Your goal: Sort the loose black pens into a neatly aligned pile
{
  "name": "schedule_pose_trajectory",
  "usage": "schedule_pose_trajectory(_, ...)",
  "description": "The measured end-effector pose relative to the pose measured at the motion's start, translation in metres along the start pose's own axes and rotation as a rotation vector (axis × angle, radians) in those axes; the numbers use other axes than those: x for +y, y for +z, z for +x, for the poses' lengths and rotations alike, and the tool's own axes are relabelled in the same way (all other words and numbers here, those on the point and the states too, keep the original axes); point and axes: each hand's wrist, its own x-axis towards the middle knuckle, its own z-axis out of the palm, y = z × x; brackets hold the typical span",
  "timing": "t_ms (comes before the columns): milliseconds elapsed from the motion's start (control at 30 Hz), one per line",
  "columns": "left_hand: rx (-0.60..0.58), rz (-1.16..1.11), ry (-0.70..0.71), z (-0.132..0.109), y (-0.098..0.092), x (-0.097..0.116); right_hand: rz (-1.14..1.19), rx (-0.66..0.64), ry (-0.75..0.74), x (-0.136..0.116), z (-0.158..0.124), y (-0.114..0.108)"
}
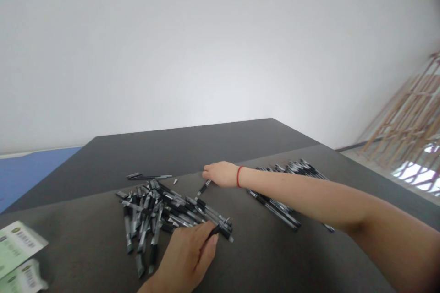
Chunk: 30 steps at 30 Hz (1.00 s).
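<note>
My right hand [222,174], with a red string on its wrist, reaches across to the middle of the table. Its fingers close on a pen [204,188] whose dark end points down toward the pile. My left hand [187,256] is at the near edge of a loose heap of pens [147,210], thumb and forefinger pinched around a black pen end [214,230]; the rest of that pen is hidden or mixes with the pens behind it. The heap's pens are clear with black grips and lie in many directions. Under my right forearm, several pens [275,210] lie roughly side by side.
More pens [302,167] lie aligned beyond my right forearm. A few dark pens [147,177] and a small pale piece [175,181] sit behind the heap. Green-and-white labelled packets [20,247] lie at the left edge of the dark table [192,146]. A wooden rack [409,119] leans at right.
</note>
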Motion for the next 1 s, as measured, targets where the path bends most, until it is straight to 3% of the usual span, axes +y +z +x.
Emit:
schedule_pose_trajectory(300, -0.006, -0.02, -0.008, 0.0, -0.003, 0.003, 0.058, 0.077, -0.107, -0.034, 0.081, -0.005)
schedule_pose_trajectory(400, -0.005, -0.026, -0.002, 0.0, -0.004, 0.003, 0.072, 0.069, -0.123, -0.046, 0.096, -0.009)
schedule_pose_trajectory(800, 0.017, -0.03, -0.003, 0.001, -0.003, 0.002, 0.222, -0.042, 0.023, -0.048, 0.082, -0.02)
schedule_pose_trajectory(1000, 0.073, -0.064, -0.038, 0.002, -0.007, 0.0, 0.412, 0.05, 0.074, -0.039, 0.059, -0.022)
